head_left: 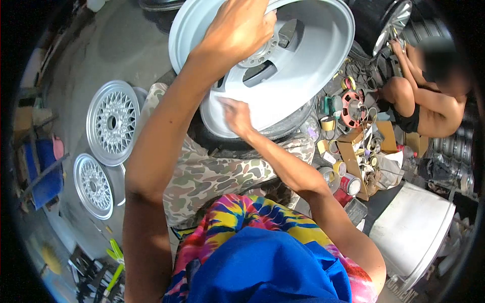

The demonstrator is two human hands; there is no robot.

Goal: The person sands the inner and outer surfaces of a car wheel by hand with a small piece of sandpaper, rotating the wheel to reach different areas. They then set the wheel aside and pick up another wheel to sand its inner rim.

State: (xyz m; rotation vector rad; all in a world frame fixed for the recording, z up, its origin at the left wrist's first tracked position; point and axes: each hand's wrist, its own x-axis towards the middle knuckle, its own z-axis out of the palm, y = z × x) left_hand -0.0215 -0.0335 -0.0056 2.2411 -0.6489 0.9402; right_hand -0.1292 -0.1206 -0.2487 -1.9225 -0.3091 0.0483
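A large light-grey alloy wheel (298, 76) leans at a tilt over a black tyre (290, 129), in front of my knees in camouflage trousers (212, 177). My left hand (240, 30) is over the upper part of the wheel near its hub, fingers curled closed. The frame's top edge cuts that hand off, and what it grips is hidden. Against the near, lower-left part of the wheel lies my right hand (236, 116), fingers stretched out and slightly blurred. Nothing shows in it, though its palm side is hidden.
Two silver mesh-spoke wheels (112, 122) (93, 186) lie at left. To my right are a cardboard box (353, 161) of clutter, a red cable reel (353, 108), tins (349, 185) and a white panel (409, 227). Another person (429, 96) crouches at the right beside another wheel.
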